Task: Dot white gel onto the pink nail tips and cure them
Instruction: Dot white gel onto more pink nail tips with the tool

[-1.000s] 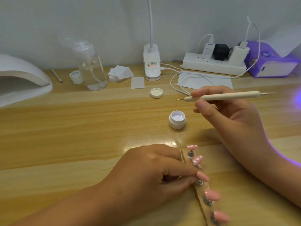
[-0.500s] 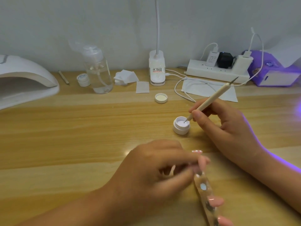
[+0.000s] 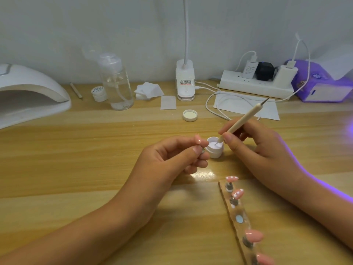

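Observation:
My left hand (image 3: 172, 159) pinches one pink nail tip on its small stand (image 3: 198, 141), lifted just left of the open white gel jar (image 3: 214, 150). My right hand (image 3: 261, 150) grips a cream dotting pen (image 3: 246, 118) with its lower point dipped in the white gel. A clear strip holder (image 3: 238, 217) lies at the lower right. It carries several pink nail tips; the two nearest the jar (image 3: 232, 178) (image 3: 237, 193) show white dots, and one socket in the middle is bare.
A white curing lamp (image 3: 28, 92) sits at the far left. Along the back stand a clear pump bottle (image 3: 116, 87), a small jar (image 3: 99, 92), wipes (image 3: 149, 90), a lamp base (image 3: 185, 81), a power strip (image 3: 256, 83) and a purple box (image 3: 324, 83). The jar's lid (image 3: 190, 115) lies mid-table.
My left hand pulled one nail tip off the strip and raised it beside the jar. My right hand swung the pen down and dipped its point into the gel.

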Demonstrator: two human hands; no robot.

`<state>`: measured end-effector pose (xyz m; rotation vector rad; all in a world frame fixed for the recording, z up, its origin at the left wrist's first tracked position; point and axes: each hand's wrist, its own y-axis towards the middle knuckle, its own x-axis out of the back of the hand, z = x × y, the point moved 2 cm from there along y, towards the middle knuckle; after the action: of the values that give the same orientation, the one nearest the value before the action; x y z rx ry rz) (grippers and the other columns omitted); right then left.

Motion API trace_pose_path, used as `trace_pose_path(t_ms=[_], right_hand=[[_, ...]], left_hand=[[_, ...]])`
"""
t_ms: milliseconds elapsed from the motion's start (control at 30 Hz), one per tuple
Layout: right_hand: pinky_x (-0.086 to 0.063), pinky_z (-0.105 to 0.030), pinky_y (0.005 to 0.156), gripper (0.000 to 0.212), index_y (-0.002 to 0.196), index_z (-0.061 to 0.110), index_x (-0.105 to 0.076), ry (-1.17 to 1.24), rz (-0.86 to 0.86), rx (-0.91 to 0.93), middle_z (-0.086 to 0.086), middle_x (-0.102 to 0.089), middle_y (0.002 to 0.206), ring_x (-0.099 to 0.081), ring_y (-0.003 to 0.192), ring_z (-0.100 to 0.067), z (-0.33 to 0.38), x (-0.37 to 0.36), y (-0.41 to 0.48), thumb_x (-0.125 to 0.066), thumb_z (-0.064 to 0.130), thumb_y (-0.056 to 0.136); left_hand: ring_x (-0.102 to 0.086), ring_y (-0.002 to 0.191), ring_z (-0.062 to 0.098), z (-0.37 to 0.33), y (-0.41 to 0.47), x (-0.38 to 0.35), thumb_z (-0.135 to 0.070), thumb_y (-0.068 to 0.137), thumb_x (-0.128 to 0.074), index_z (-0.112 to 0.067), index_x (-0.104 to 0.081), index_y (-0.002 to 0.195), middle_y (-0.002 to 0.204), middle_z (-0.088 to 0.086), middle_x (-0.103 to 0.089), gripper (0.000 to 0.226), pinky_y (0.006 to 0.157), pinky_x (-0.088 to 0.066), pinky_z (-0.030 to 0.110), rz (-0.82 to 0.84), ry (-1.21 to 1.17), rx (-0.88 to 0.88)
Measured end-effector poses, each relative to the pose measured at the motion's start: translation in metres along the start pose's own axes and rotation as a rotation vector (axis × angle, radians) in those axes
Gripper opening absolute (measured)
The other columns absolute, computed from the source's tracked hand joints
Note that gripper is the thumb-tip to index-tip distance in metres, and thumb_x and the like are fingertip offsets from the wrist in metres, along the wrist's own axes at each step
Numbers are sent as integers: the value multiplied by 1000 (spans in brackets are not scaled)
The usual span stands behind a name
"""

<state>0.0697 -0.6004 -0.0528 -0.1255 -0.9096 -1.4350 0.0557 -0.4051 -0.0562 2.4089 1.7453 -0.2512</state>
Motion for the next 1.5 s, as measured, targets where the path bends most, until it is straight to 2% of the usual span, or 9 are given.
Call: trace_pose_path(t_ms=[100, 267, 367, 500, 800, 933, 1067, 1367, 1500], right_hand=[[-46, -13, 78, 8, 101, 30, -63, 139, -72, -58, 12, -67, 94, -62, 91, -6, -1, 3, 0, -57, 30, 95], [-54, -22, 80, 15, 95, 21, -65, 655, -308, -187, 7, -70, 83, -65, 81, -6, -2, 13, -3, -63, 30, 83], [-56, -31, 78, 5, 85, 21, -66, 903, -276, -267, 4, -65, 77, -62, 73, -8, -1, 10, -8, -69, 23, 83], [-57, -35, 75, 3, 76, 22, -66, 1054, -181, -278, 1, -63, 73, -61, 67, -8, 6, 4, -12, -68, 21, 78], [-57, -35, 76, 5, 76, 18, -64, 1025, -100, -270, -2, -60, 68, -61, 67, -12, 9, 0, -13, -67, 15, 79], [-57, -36, 78, 6, 75, 16, -62, 1042, -55, -251, -4, -59, 68, -64, 68, -12, 13, -1, -15, -67, 17, 77], [-57, -35, 77, 9, 77, 16, -62, 1049, -62, -257, -4, -60, 68, -63, 68, -12, 14, -1, -15, -70, 12, 76], [-58, -36, 75, 7, 74, 17, -61, 1002, -10, -249, -3, -61, 70, -62, 67, -12, 17, -2, -17, -68, 19, 74], [-58, -36, 73, 8, 70, 17, -61, 998, -9, -259, -3, -59, 68, -61, 64, -12, 19, -2, -17, -68, 19, 72]], left_hand=[[-69, 74, 10, 0, 0, -1, -23, 77, -74, -20, -78, 90, 82, 4, -75, 14, 63, -50, 15, 13, 6, 9], [-68, 75, 6, 0, -2, -3, -21, 75, -72, -26, -76, 85, 84, 0, -75, 12, 63, -49, 14, 54, 50, 11], [-67, 81, 5, -1, -2, -4, -20, 72, -74, -29, -73, 76, 88, 1, -74, 10, 64, -49, 13, 64, 72, -5], [-65, 93, 9, -1, -3, -5, -22, 74, -73, -30, -70, 75, 75, -5, -67, 8, 68, -50, 14, 88, 107, -28], [-63, 68, 6, -1, -4, -3, -19, 74, -73, -27, -74, 82, 77, -2, -70, 12, 64, -49, 15, 64, 98, -24], [-65, 70, 7, -1, -3, -3, -17, 69, -83, -22, -76, 82, 78, 2, -72, 16, 64, -50, 15, 66, 86, -13], [-68, 74, 10, 0, -3, -4, -17, 71, -81, -20, -77, 83, 81, 4, -74, 14, 65, -52, 16, 77, 75, -6], [-68, 81, 7, 2, -6, -8, -18, 76, -72, -31, -72, 83, 83, -2, -74, 14, 71, -50, 16, 186, 174, -17], [-66, 76, 5, 2, -5, -6, -16, 78, -72, -28, -73, 85, 83, -1, -75, 14, 67, -48, 13, 190, 175, -23]])
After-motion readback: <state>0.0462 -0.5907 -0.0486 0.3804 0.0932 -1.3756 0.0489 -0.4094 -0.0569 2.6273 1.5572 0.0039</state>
